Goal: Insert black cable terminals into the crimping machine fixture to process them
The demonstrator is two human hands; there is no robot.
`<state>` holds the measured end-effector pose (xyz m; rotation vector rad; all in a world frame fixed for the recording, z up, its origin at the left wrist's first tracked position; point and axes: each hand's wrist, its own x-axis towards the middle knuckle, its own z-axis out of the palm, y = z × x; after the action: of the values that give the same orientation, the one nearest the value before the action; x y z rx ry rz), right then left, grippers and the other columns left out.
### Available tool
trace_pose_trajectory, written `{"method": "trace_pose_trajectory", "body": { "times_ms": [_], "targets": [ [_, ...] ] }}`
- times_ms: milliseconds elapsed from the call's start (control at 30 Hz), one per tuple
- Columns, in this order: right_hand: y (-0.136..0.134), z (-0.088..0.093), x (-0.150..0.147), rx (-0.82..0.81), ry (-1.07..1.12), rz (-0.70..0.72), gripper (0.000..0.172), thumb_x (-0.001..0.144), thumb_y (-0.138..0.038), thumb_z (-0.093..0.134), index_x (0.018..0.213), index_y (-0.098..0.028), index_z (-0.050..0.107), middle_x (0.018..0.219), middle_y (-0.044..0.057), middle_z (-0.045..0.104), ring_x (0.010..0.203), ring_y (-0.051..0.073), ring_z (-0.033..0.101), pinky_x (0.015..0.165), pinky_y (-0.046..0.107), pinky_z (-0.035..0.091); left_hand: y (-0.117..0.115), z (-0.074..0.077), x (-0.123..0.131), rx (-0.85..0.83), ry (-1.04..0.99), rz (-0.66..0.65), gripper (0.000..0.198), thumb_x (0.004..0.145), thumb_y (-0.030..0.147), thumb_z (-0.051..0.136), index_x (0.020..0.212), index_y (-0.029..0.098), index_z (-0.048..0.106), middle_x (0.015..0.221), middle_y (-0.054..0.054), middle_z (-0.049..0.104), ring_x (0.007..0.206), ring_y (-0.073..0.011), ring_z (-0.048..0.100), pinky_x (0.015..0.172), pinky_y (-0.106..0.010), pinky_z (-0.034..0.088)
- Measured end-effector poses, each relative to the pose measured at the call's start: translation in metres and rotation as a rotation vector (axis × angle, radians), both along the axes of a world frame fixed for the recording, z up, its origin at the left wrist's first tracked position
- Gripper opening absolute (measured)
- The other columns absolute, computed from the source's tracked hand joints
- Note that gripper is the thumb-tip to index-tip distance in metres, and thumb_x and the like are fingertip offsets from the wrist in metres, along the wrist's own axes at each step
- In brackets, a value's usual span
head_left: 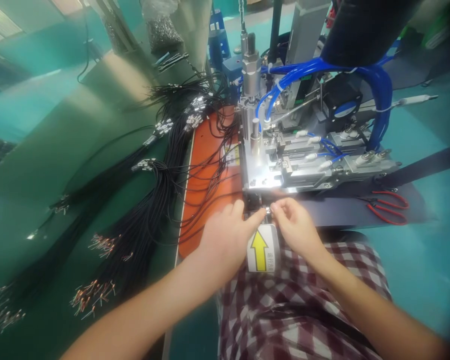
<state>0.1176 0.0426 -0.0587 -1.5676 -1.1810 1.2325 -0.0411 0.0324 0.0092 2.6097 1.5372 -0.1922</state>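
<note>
My right hand (296, 226) pinches a small shiny metal connector (268, 210) between thumb and fingertips, at the front edge of a metal machine (262, 175). From the other side, the thumb of my left hand (225, 232) reaches to this same piece. The left fingers curl over the edge of an orange board (202, 185), and what they grip is hidden. Just below the connector sits a white plate with a yellow arrow (260, 250). Thin black cables (206, 175) run over the board towards the machine, close to my left hand.
Bundles of black cables (146, 220) with metal connectors and bare copper ends lie on the green table (108, 110) at the left. Blue air hoses (384, 95) loop above the machine. Red-handled scissors (390, 206) lie on a grey surface at the right.
</note>
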Motion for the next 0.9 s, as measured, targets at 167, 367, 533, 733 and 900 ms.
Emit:
{"method": "trace_pose_trajectory", "body": {
  "times_ms": [167,367,533,733,900],
  "targets": [
    [0.0,0.001,-0.002,0.01,-0.002,-0.01,0.019,0.085,-0.037,0.052,0.074,-0.022,0.051,0.058,-0.002,0.055,0.054,0.016,0.054,0.054,0.028,0.041,0.004,-0.003,0.002,-0.007,-0.023,0.021,0.044,0.089,0.019,0.043,0.13,0.032,0.051,0.089,-0.007,0.05,0.075,-0.0211,0.052,0.059,-0.028,0.045],
    [-0.001,-0.002,-0.002,0.03,0.032,-0.015,0.023,0.082,-0.042,0.056,0.072,-0.022,0.052,0.057,-0.001,0.057,0.054,0.016,0.054,0.054,0.029,0.041,-0.011,-0.025,-0.021,0.029,-0.332,0.094,0.051,0.087,0.006,0.035,0.133,0.025,0.048,0.099,-0.008,0.057,0.092,-0.0218,0.055,0.077,-0.036,0.052],
    [0.0,-0.005,-0.002,0.021,0.103,-0.025,0.028,0.079,-0.047,0.059,0.072,-0.02,0.053,0.061,-0.001,0.057,0.055,0.015,0.054,0.055,0.029,0.041,-0.024,-0.041,-0.038,0.105,-0.711,0.2,0.049,0.085,0.0,0.03,0.13,0.013,0.045,0.117,-0.012,0.061,0.11,-0.0184,0.057,0.099,-0.038,0.047],
    [-0.024,-0.019,0.026,-0.016,0.168,-0.09,0.051,0.08,-0.067,0.046,0.088,-0.018,0.057,0.074,0.003,0.06,0.052,0.014,0.054,0.051,0.029,0.041,-0.031,-0.051,-0.04,0.13,-0.78,0.236,0.047,0.087,0.003,0.033,0.131,0.015,0.041,0.117,-0.012,0.064,0.112,-0.0179,0.059,0.099,-0.04,0.048],
    [-0.072,-0.057,0.062,-0.123,0.113,-0.106,0.052,0.074,-0.071,0.052,0.081,-0.019,0.059,0.065,0.0,0.056,0.045,0.014,0.05,0.046,0.03,0.04,-0.026,-0.053,-0.041,0.13,-0.797,0.254,0.049,0.087,0.005,0.034,0.135,0.016,0.037,0.115,-0.011,0.065,0.11,-0.0178,0.06,0.096,-0.039,0.049]
  ]
}}
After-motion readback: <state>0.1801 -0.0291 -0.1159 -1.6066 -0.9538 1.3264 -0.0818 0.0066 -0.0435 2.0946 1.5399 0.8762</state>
